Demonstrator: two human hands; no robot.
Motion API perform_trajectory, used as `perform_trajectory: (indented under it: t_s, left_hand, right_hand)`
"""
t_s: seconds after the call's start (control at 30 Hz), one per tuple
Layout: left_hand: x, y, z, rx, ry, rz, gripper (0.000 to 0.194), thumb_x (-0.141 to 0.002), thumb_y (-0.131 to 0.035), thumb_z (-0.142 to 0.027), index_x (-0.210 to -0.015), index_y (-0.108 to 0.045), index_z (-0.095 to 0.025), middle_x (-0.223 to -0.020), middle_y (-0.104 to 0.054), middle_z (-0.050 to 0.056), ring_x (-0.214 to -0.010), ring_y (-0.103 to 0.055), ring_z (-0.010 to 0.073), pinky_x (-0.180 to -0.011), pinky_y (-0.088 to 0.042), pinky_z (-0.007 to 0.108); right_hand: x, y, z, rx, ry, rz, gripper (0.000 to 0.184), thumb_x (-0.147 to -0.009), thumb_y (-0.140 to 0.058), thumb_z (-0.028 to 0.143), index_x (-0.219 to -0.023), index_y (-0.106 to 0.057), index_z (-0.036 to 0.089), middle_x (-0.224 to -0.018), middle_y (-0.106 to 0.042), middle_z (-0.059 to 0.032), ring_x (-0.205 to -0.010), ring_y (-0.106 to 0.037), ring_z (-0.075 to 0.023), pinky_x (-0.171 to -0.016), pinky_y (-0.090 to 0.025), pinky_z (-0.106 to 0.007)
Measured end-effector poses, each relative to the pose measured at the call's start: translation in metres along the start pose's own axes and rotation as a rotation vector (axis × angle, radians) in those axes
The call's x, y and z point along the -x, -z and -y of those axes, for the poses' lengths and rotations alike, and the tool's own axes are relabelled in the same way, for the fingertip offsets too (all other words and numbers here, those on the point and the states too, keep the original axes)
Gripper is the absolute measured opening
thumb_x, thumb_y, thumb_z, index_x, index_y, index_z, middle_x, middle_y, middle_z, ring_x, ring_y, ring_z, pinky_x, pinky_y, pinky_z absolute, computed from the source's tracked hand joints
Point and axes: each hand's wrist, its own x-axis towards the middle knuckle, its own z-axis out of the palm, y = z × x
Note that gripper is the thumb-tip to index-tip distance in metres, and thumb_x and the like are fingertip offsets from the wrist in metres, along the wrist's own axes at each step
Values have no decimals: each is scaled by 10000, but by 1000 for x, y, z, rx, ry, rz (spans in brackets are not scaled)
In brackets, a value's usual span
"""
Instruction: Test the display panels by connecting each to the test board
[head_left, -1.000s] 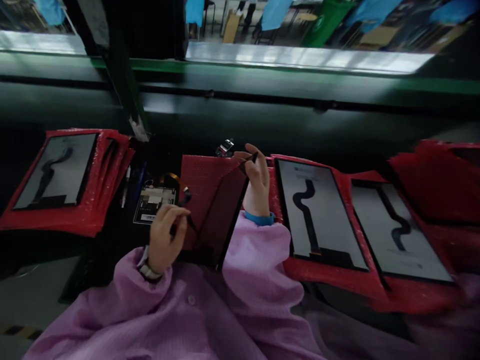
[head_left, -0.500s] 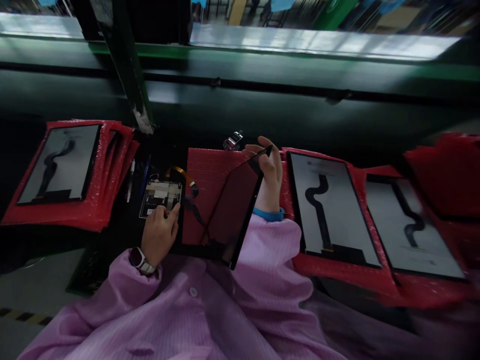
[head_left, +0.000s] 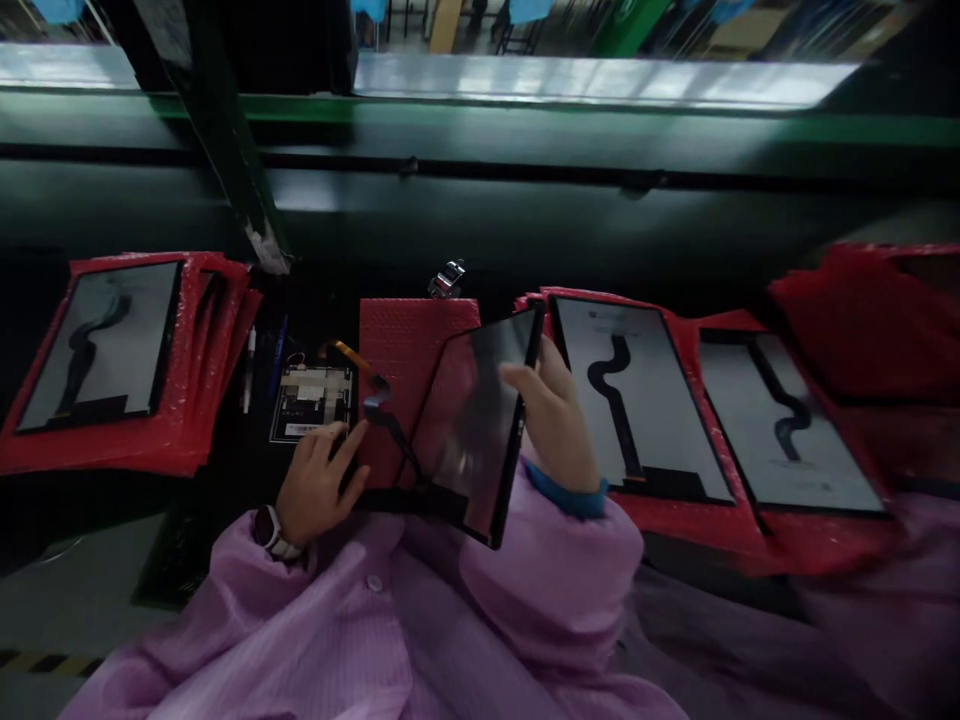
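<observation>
My right hand [head_left: 559,420] grips a dark display panel [head_left: 476,400] by its right edge, thumb on the front. The panel is tilted, its right side raised above a red bubble-wrap sheet [head_left: 397,330]. A black flex cable [head_left: 397,428] with an orange end runs from the panel's lower part towards a small circuit board [head_left: 315,392] on the left. My left hand [head_left: 319,485] holds nothing; its fingers are apart, with the tips by the lower edge of the board. A watch is on the left wrist, a blue band on the right.
Display panels with dark cables lie on red bubble-wrap sleeves at left [head_left: 105,340] and right [head_left: 675,430]. Two pens [head_left: 250,370] lie left of the board. A shiny metal piece [head_left: 448,278] stands behind the sheet. A green post [head_left: 225,150] rises at the back left.
My right hand has shifted from the panel's top corner down to its right edge, and the panel's angle has changed. My left hand has drawn back off the circuit board.
</observation>
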Motion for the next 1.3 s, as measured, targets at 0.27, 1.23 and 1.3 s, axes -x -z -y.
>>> perform_trajectory:
  t_s: [0.27,1.23,1.3]
  left_hand:
    - [-7,-2,4,34,-97,121,378,-985,-542,-301,-1316,-624,-139,-1365,-625,157,-1231,-532,329,-1044,-470,507]
    - [-144,-2,111,77,-193,324,421,-1035,-343,-348,-1182,-697,-174,-1216,-712,112,-1184,-629,242,-1215,-275,536]
    - [-145,0,113,76,-177,306,415,-1032,-342,-332,-1184,-693,-173,-1175,-725,107,-1137,-640,241,-1200,-288,534]
  right_hand:
    - [6,17,12,-241,-109,-35,450,-759,-667,236,-1204,-680,298,-1169,-725,-34,-1027,-690,-240,-966,-561,-463]
    - [0,-103,5,275,-141,558,518,-1018,-415,501,-605,-485,198,-584,-499,8,-604,-482,-133,-629,-352,-280]
    - [-2,-109,3,226,-164,558,476,-1016,-410,493,-662,-510,191,-614,-515,19,-602,-475,-121,-592,-326,-265]
